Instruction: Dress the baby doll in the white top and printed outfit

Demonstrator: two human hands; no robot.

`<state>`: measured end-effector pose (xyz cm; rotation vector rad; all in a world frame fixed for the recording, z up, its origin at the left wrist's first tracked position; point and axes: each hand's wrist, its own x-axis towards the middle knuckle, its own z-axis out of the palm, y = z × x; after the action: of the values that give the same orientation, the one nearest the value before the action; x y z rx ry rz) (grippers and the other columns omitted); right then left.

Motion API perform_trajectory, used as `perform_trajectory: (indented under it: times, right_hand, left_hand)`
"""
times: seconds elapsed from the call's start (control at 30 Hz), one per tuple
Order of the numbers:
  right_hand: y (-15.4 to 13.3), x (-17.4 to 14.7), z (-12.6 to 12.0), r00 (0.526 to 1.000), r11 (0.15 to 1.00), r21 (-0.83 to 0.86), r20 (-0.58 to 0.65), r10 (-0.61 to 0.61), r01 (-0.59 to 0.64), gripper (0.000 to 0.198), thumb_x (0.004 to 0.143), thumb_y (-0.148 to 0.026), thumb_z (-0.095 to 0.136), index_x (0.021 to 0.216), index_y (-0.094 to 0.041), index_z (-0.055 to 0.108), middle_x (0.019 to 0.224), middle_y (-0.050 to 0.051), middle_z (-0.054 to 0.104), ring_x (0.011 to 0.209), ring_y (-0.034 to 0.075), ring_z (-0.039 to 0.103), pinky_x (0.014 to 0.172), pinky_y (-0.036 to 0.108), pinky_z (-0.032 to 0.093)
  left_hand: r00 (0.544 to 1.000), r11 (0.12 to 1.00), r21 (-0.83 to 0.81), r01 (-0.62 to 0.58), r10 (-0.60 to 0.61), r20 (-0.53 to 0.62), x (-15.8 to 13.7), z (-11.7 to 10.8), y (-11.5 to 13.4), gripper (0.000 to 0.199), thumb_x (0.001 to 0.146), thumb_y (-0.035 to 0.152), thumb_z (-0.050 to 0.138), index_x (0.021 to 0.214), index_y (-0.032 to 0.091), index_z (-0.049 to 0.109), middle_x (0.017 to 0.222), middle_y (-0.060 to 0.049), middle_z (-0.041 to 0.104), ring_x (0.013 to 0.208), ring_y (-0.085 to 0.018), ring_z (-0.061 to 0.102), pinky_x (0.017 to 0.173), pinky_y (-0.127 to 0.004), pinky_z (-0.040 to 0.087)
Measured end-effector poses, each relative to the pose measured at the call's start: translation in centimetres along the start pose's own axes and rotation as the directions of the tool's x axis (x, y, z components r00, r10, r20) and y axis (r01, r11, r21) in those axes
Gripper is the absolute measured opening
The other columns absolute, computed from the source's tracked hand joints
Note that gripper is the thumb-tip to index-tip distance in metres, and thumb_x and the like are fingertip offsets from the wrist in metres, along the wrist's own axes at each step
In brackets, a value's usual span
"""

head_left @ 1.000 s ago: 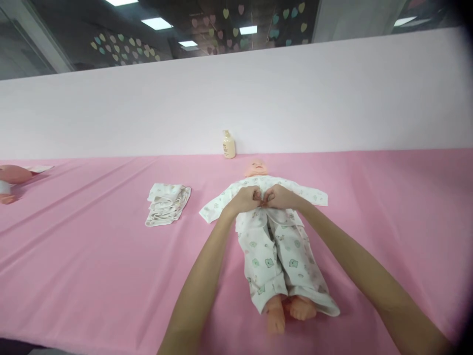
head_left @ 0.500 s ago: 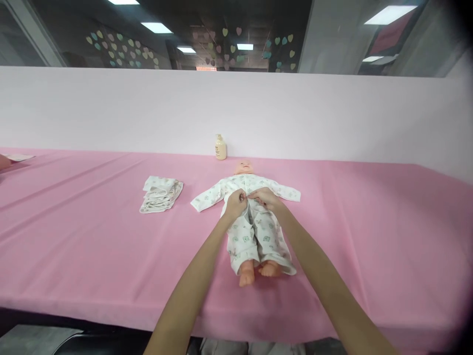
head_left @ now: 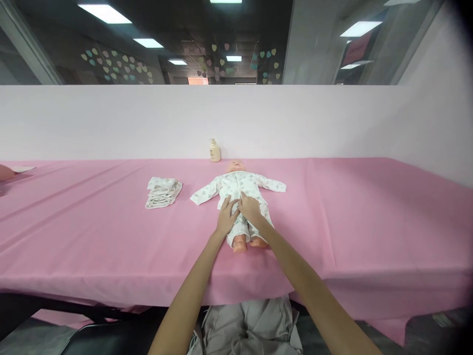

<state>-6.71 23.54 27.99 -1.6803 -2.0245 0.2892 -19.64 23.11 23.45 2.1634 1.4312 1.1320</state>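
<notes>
A baby doll (head_left: 236, 166) lies on its back with its feet toward me. It wears a white printed long-sleeved top (head_left: 232, 183) and matching trousers (head_left: 241, 230). My left hand (head_left: 226, 217) rests on the lower part of the top, fingers apart. Right beside it, my right hand (head_left: 250, 208) is closed, with the fingertips pinching the front of the top near its middle. The fabric under both hands is partly hidden.
A folded stack of white cloth (head_left: 163, 192) lies left of the doll. Behind it stands a cream pump bottle (head_left: 215, 150) near the white wall (head_left: 148, 123). Pink cloth covers the table (head_left: 111, 246). Part of another skin-coloured object (head_left: 5, 172) shows at the far left.
My left hand has gone from a curled grip to spread fingers on the top. The right hand has shifted onto the top's front and closed. The camera view has shifted.
</notes>
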Motion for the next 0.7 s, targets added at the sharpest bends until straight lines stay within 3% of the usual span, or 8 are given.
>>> perform_trajectory:
  times: [0.13,0.23,0.37,0.47,0.5,0.57,0.63,0.7]
  right_hand:
    - [-0.4,-3.2,-0.2,0.999,0.999,-0.008,-0.029,-0.032,0.032,0.025,0.093,-0.020,0.037,0.101,-0.013,0.060,0.094,0.013,0.064,0.091,0.021,0.058,0.079,0.027,0.039]
    - [0.2,-7.3,-0.5,0.989,0.994,0.091,-0.141,-0.044,0.057,0.027,0.091,-0.020,0.039,0.107,-0.016,0.060,0.110,0.010,0.061,0.104,0.020,0.055,0.090,0.027,0.040]
    - [2.5,-14.6,-0.6,0.915,0.939,0.339,-0.396,0.081,0.063,0.028,0.091,-0.031,0.038,0.105,-0.020,0.061,0.112,0.010,0.061,0.107,0.022,0.056,0.093,0.034,0.044]
    - [4.4,-20.3,-0.2,0.859,0.943,0.333,-0.489,0.154,0.020,0.029,0.090,-0.032,0.038,0.101,-0.021,0.063,0.105,0.012,0.063,0.103,0.026,0.057,0.093,0.042,0.045]
    - [5.0,-22.1,0.2,0.844,0.950,0.311,-0.512,0.156,0.013,0.029,0.089,-0.031,0.038,0.099,-0.022,0.064,0.102,0.013,0.064,0.101,0.027,0.058,0.093,0.044,0.044]
    - [5.9,-25.4,1.7,0.843,0.963,0.268,-0.525,0.118,0.032,0.027,0.087,-0.029,0.038,0.088,-0.026,0.065,0.093,0.012,0.065,0.093,0.028,0.060,0.088,0.047,0.045]
    - [6.5,-28.2,4.2,0.900,0.962,0.242,-0.436,-0.005,0.123,0.029,0.084,-0.027,0.036,0.071,-0.029,0.062,0.076,0.010,0.064,0.077,0.028,0.061,0.076,0.047,0.047]
    - [6.7,-30.5,7.5,0.962,0.944,0.271,-0.243,-0.122,0.188,0.032,0.081,-0.027,0.032,0.055,-0.029,0.051,0.056,0.006,0.056,0.058,0.026,0.056,0.061,0.043,0.045]
  left_hand:
    - [0.997,0.995,-0.082,0.062,-0.058,0.049,-3.0,-1.5,0.9,0.043,0.090,0.033,0.042,0.131,0.019,0.048,0.151,-0.010,0.029,0.139,-0.025,0.029,0.113,-0.045,0.028]
    - [0.996,0.979,-0.183,0.088,-0.084,0.032,-6.3,-3.5,3.3,0.042,0.087,0.032,0.046,0.126,0.019,0.052,0.140,-0.010,0.046,0.132,-0.024,0.040,0.111,-0.043,0.032]
    - [0.964,0.950,-0.299,0.094,-0.162,-0.212,-14.1,-4.1,7.5,0.035,0.087,0.034,0.044,0.120,0.027,0.054,0.128,-0.004,0.056,0.124,-0.023,0.048,0.107,-0.043,0.038]
    - [0.878,0.960,-0.259,0.109,-0.215,-0.427,-21.3,-0.8,9.0,0.027,0.087,0.031,0.037,0.103,0.033,0.059,0.109,-0.005,0.063,0.114,-0.025,0.054,0.103,-0.048,0.040]
    - [0.898,0.979,-0.184,0.089,-0.159,-0.411,-23.4,0.9,9.0,0.026,0.085,0.030,0.036,0.092,0.034,0.060,0.098,-0.006,0.065,0.105,-0.027,0.059,0.098,-0.051,0.042]
    - [0.986,0.992,-0.099,-0.082,0.066,-0.150,-26.8,4.4,8.2,0.026,0.081,0.026,0.034,0.077,0.032,0.059,0.072,-0.008,0.062,0.076,-0.027,0.061,0.084,-0.052,0.046]
    - [0.936,0.942,-0.108,-0.318,0.330,0.125,-28.7,7.2,6.8,0.018,0.075,0.024,0.040,0.072,0.030,0.057,0.062,-0.007,0.057,0.064,-0.025,0.058,0.071,-0.049,0.046]
    - [0.879,0.910,-0.131,-0.394,0.415,0.234,-29.4,8.9,5.2,0.013,0.072,0.020,0.041,0.067,0.027,0.051,0.058,-0.007,0.055,0.060,-0.024,0.055,0.061,-0.043,0.044]
